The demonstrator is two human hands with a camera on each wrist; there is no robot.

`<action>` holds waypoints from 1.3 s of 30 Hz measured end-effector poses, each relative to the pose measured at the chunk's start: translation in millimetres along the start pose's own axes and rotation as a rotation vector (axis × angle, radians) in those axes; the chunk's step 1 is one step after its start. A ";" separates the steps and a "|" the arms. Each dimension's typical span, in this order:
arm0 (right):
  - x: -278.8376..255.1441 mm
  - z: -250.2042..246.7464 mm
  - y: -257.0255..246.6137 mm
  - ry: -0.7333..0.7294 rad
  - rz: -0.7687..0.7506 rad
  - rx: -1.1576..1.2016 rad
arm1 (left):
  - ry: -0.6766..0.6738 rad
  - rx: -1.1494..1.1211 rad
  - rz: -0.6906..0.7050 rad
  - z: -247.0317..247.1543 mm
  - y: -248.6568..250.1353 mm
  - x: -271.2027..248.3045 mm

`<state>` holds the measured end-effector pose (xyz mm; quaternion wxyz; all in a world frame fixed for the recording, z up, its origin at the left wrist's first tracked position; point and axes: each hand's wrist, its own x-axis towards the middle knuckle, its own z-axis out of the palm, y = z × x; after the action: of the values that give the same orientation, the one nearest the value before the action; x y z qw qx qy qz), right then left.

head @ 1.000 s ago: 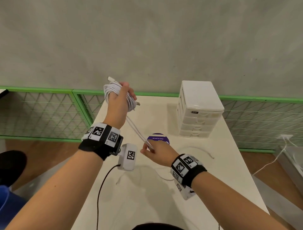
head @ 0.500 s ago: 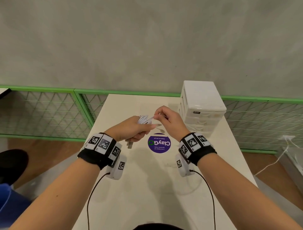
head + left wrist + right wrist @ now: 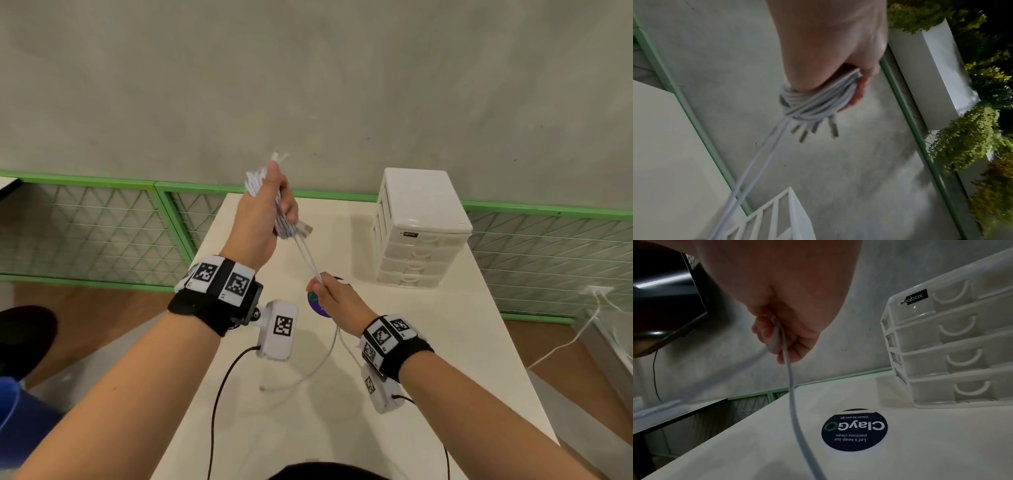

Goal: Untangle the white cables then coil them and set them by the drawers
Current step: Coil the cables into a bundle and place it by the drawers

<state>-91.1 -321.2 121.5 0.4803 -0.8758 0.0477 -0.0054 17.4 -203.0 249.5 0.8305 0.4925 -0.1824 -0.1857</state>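
the white cables (image 3: 279, 219), soft, light and bendy, are wound round the curled fingers of the left hand (image 3: 263, 212) and pinched below by the right hand (image 3: 334, 296), best held there.

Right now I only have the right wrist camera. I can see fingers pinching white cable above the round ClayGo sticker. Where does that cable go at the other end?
Observer: The white cables run up to the left hand. It grips a coil wound round its fingers, raised above the table.
Operator: Any plugs loose at that coil?
Observer: Yes, the left wrist view shows several plug ends sticking out below it.
Operator: Is there anything left to wind?
Observer: A loose tail trails from the right hand and lies curved on the table toward the person.
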 end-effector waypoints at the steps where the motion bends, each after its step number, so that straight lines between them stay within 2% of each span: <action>1: -0.7 -0.2 0.2 -0.016 0.001 -0.010 | 0.090 0.024 0.043 -1.6 -2.3 3.4; 5: -0.4 -1.7 -9.4 -0.075 0.009 -0.067 | 0.390 0.220 0.118 -22.2 -23.7 10.7; 8: -3.8 -2.0 -18.1 -0.119 -0.021 -0.096 | 0.476 0.520 0.170 -42.9 -39.6 7.3; 10: -5.6 -1.2 -21.9 -0.097 -0.073 -0.101 | 0.418 0.726 0.189 -53.6 -49.9 3.5; 13: -2.0 -5.0 -32.0 0.013 -0.157 -0.037 | 0.173 1.229 -0.015 -64.0 -64.2 -2.3; 14: 1.2 -7.9 -34.2 0.060 -0.184 -0.014 | 0.074 1.296 -0.095 -66.2 -66.9 -4.4; 16: 8.1 -15.0 -36.0 0.133 -0.205 0.010 | -0.102 1.105 -0.250 -66.2 -65.6 -13.5; 20: 13.9 -27.5 -36.2 0.186 -0.185 0.072 | -0.336 0.763 -0.497 -54.9 -56.9 -29.4; 25: 24.4 -44.7 -34.9 0.328 -0.137 0.198 | -0.537 0.693 -0.505 -33.6 -39.9 -38.6; 30: 27.8 -47.8 -28.7 0.274 -0.129 0.327 | -0.533 0.420 -0.439 -24.7 -28.0 -35.3; 33: 27.9 -44.9 -24.4 0.290 -0.070 0.394 | -0.549 0.226 -0.408 -23.1 -19.8 -29.5; 36: 23.0 -37.0 -42.1 0.240 -0.063 0.585 | -0.573 0.103 -0.358 -18.6 -16.9 -24.1; 39: 22.9 -28.5 -54.7 0.195 -0.013 0.762 | -0.514 0.017 -0.343 -12.5 -18.5 -21.5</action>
<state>-65.6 -318.0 182.1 0.7643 -0.6302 0.0822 -0.1092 2.5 -191.4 225.0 0.7096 0.4599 -0.3019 -0.4402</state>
